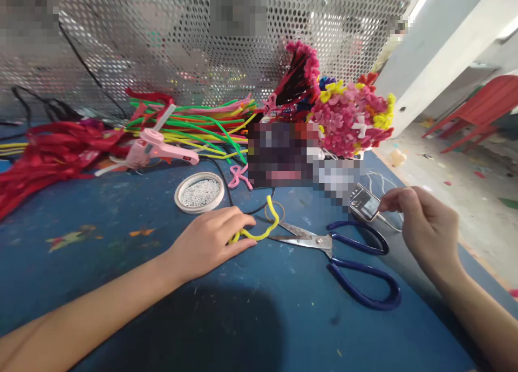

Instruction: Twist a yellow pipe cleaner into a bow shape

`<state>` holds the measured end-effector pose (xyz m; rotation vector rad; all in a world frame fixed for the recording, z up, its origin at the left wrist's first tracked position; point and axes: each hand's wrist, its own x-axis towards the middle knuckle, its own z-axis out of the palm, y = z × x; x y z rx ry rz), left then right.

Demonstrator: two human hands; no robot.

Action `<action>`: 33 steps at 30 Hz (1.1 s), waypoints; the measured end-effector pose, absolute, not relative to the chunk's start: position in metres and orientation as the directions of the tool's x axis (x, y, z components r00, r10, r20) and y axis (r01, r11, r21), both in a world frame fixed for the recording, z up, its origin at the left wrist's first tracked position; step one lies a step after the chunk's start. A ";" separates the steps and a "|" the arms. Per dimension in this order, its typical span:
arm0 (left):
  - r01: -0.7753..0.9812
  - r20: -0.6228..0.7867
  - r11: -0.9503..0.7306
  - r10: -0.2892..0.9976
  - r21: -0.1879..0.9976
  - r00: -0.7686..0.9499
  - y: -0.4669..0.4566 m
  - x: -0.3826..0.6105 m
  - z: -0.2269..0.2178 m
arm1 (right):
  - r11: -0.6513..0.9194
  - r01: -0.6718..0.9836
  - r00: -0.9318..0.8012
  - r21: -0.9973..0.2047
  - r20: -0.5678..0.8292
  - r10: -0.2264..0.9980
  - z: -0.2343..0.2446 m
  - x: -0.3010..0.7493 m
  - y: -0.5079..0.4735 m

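Observation:
My left hand [216,231] rests on the blue table, its fingers closed on a bent yellow pipe cleaner [259,237] whose free end curls upward. Open scissors [324,242] with dark blue handles lie to its right, blades pointing at it. A thin ring [275,212] lies by the pipe cleaner's tip. My right hand [429,231] is at the right side, fingers curled together, fingertips at the edge of a small phone-like device [365,202] with a lit screen. Whether anything is inside those fingers is hidden. A white cable [388,222] runs under that hand.
Behind my left hand is a round dish of white beads [200,193]. Farther back are a pink glue gun [154,148], red ribbons [68,145], colourful pipe cleaners [194,126], a pink bow [238,176] and fuzzy flowers [343,118]. A perforated metal panel [170,48] stands behind.

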<state>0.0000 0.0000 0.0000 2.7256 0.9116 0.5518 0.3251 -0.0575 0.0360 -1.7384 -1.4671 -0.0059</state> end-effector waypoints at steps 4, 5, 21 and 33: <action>0.484 0.313 -0.809 0.579 0.334 0.753 0.000 -0.002 -0.001 | 0.024 0.818 0.319 -0.575 0.487 0.813 0.037 0.325 -0.056; 0.466 0.335 -0.817 0.567 0.338 0.752 0.000 -0.003 -0.001 | 0.024 0.817 0.321 -0.576 0.489 0.811 0.036 0.325 -0.056; 0.398 0.023 -0.264 0.856 0.878 0.517 -0.009 0.004 0.013 | 0.610 0.706 -0.527 -0.360 0.308 0.792 0.045 0.230 -0.048; 0.124 -0.071 0.002 0.833 0.992 0.549 0.012 -0.001 0.011 | -0.037 -0.042 -0.407 -0.998 -0.017 0.913 0.016 0.195 0.004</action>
